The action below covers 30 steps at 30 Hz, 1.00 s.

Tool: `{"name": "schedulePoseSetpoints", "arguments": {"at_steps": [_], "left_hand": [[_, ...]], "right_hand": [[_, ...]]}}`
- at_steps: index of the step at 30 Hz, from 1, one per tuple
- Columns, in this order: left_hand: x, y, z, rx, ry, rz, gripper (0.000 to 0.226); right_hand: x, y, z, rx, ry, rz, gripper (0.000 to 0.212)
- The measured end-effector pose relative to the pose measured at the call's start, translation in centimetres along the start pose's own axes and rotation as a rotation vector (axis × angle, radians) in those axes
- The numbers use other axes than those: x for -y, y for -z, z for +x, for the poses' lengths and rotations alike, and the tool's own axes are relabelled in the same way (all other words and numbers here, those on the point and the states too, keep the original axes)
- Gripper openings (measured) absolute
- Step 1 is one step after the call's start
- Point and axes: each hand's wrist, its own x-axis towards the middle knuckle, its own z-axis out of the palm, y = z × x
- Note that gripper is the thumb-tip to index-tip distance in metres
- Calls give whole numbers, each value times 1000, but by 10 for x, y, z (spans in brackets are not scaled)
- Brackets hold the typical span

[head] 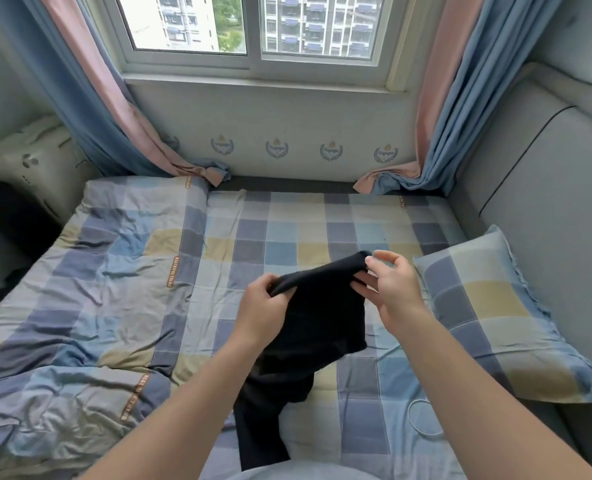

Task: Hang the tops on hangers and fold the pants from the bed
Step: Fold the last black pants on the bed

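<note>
Holding up one black garment (322, 320) is all the head view shows of the work, and it is the only view there is. The left hand (266, 301) has its fingers curled round one end of the garment's upper edge. The right hand (393, 289) pinches the other end between thumb and fingers, with one or two fingers lifted loosely apart from the cloth. Between the hands the edge is stretched out and raised off the bed (287, 230). The rest of the cloth hangs down and trails onto the checked sheet close to the person's body.

Whether it is a top or a pair of pants cannot be told for sure. The long narrow part lying nearest the camera suggests a pant leg, so this is probably the start of a fold.

As for progress, no hanger is in view, no hung top, and no folded pile on the bed. A rumpled duvet (79, 271) covers the left part, a checked pillow (495, 306) lies at the right just beside the hands, and a thin white cable (422, 422) curls near the right forearm. Something dark sits at the far left edge, too cut off to identify. Judging by this, the garment in hand is not yet folded or hung, and how much else is left cannot be seen.
</note>
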Motion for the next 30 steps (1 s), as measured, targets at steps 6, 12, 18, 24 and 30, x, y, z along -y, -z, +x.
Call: {"name": "schedulePoseSetpoints", "arguments": {"at_steps": [6,12,18,24,30], "left_hand": [[-53,27,18,2,-177,41,13],[-99,22,15,204,-24,-304,13],[-105,28,22,252,82,-536,17],[-58,18,16,492,95,-388,56],[-4,-14,0,556,139,34,33]], "right_hand": [[-7,-6,-13,333,161,-316,72],[-21,-40,-27,583,198,-419,65],[-12,-44,-18,460,232,-457,10],[22,-47,2,186,197,-252,18],[52,-60,20,171,15,114,14]]}}
